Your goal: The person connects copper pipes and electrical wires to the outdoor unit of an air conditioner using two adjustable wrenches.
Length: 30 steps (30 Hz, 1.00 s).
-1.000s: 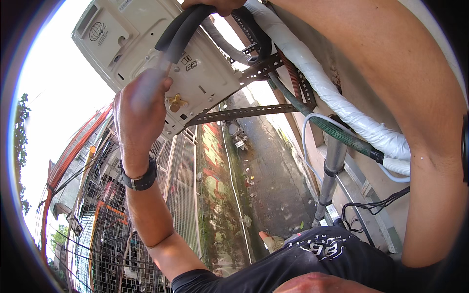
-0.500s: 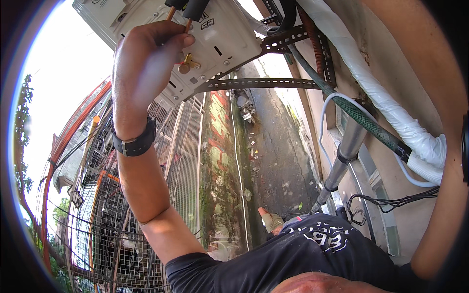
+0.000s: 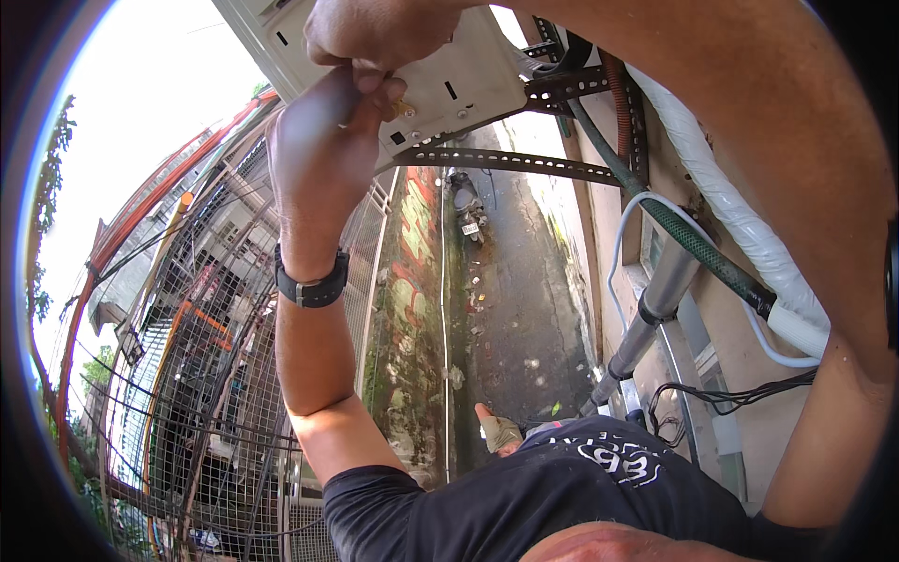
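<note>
My left hand (image 3: 323, 140), with a dark watch (image 3: 314, 281) on its wrist, is raised against the side of a cream-coloured outdoor air-conditioner unit (image 3: 478, 70). Its fingers are pinched together. Just above, my right hand (image 3: 384, 28) comes in from the right with its fingers curled, and the fingertips of both hands meet. Whatever lies between them is hidden by the fingers. Right beside my left fingertips a brass valve fitting (image 3: 405, 110) sticks out of the unit's panel, partly covered.
Perforated metal brackets (image 3: 510, 161) carry the unit off the wall. White-wrapped piping (image 3: 749, 215), a green hose (image 3: 674, 211) and a grey metal pole (image 3: 646, 323) run along the right. Far below lies an alley (image 3: 515, 309) with a parked motorcycle (image 3: 465, 201). Wire mesh (image 3: 215, 403) and cables fill the left.
My right hand has come into view and joined my left at the unit. The copper pipes and black insulation seen at the top before are now out of sight. The view has shifted.
</note>
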Tool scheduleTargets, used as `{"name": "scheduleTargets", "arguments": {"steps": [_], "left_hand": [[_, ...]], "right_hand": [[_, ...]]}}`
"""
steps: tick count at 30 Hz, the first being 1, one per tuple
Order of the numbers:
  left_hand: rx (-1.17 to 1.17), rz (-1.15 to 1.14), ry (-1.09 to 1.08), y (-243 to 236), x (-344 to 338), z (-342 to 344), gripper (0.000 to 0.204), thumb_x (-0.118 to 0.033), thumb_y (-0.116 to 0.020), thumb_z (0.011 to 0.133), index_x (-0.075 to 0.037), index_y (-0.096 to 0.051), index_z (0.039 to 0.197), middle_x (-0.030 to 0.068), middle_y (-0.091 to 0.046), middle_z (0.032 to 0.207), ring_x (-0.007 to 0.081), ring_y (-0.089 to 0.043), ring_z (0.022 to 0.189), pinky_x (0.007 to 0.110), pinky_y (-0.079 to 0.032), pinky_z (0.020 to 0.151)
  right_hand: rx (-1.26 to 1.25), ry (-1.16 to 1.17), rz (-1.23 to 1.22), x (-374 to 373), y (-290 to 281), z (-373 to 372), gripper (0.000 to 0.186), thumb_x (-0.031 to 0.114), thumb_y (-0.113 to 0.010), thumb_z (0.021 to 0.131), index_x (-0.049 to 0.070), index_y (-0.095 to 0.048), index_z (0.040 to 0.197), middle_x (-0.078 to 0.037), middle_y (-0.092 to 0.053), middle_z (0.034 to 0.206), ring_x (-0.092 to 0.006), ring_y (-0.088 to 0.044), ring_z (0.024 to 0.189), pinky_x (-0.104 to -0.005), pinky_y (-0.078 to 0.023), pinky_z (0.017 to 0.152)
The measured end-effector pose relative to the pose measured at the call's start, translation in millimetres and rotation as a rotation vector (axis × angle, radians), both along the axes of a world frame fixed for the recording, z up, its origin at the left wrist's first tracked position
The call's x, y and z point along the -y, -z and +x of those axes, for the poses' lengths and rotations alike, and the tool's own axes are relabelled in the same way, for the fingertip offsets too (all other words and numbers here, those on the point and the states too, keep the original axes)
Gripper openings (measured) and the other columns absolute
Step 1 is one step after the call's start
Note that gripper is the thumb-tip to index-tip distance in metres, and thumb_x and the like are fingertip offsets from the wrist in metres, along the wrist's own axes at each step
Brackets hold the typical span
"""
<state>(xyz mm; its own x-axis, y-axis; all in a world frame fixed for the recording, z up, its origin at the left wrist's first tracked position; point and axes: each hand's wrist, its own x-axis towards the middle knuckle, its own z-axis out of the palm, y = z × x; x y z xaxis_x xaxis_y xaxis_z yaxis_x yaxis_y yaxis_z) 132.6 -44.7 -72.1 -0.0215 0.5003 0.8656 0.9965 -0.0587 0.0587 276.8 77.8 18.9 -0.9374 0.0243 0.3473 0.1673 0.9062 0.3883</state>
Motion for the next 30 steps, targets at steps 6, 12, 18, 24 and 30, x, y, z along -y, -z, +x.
{"name": "scheduleTargets", "arguments": {"steps": [6, 12, 18, 24, 30], "left_hand": [[0.207, 0.26, 0.089, 61.0, -1.0, -21.9, 0.031, -0.024, -0.07, 0.098, 0.0, -0.071, 0.118, 0.0129, -0.075, 0.102, 0.0247, -0.074, 0.089, 0.037, -0.056, 0.081], [0.31, 0.37, 0.147, 56.8, -29.5, -15.6, 0.03, -0.025, -0.074, 0.096, 0.0, -0.072, 0.114, 0.0121, -0.071, 0.101, 0.0236, -0.072, 0.085, 0.037, -0.055, 0.075], [0.365, 0.453, 0.371, 63.8, -42.3, -28.2, 0.032, -0.023, -0.076, 0.096, 0.003, -0.069, 0.114, 0.008, -0.067, 0.093, 0.0153, -0.067, 0.079, 0.031, -0.054, 0.072], [0.657, 0.702, 0.754, 75.5, -59.2, -29.4, 0.025, -0.009, -0.075, 0.095, 0.005, -0.069, 0.114, 0.0071, -0.069, 0.098, 0.0122, -0.068, 0.084, 0.027, -0.058, 0.073], [0.353, 0.772, 0.609, 87.0, -64.0, -46.6, 0.023, 0.004, -0.07, 0.096, 0.004, -0.07, 0.119, 0.0095, -0.073, 0.105, 0.0137, -0.071, 0.093, 0.025, -0.059, 0.08]], "right_hand": [[0.066, -0.064, 0.028, 1.6, -12.4, -11.9, 0.046, -0.001, -0.059, 0.091, 0.011, -0.064, 0.136, -0.016, -0.072, 0.123, -0.0316, -0.067, 0.112, -0.0383, -0.052, 0.095], [-0.003, 0.015, 0.036, 19.6, -1.7, 10.4, 0.03, 0.023, -0.062, 0.099, 0.008, -0.069, 0.125, -0.012, -0.072, 0.111, -0.029, -0.069, 0.102, -0.0409, -0.053, 0.091], [-0.085, -0.04, 0.024, 10.1, 8.1, 0.0, 0.017, 0.018, -0.056, 0.104, 0.005, -0.066, 0.104, -0.014, -0.072, 0.091, -0.0284, -0.069, 0.083, -0.0423, -0.053, 0.078], [-0.157, -0.163, 0.068, 7.5, 26.1, -13.2, 0.03, 0.03, -0.06, 0.103, 0.011, -0.07, 0.125, -0.015, -0.074, 0.108, -0.0332, -0.071, 0.099, -0.0441, -0.055, 0.089], [-0.195, -0.217, 0.193, 9.8, 32.7, -20.0, 0.028, 0.037, -0.061, 0.101, 0.014, -0.074, 0.109, -0.013, -0.074, 0.099, -0.0349, -0.071, 0.095, -0.0474, -0.056, 0.084]]}}
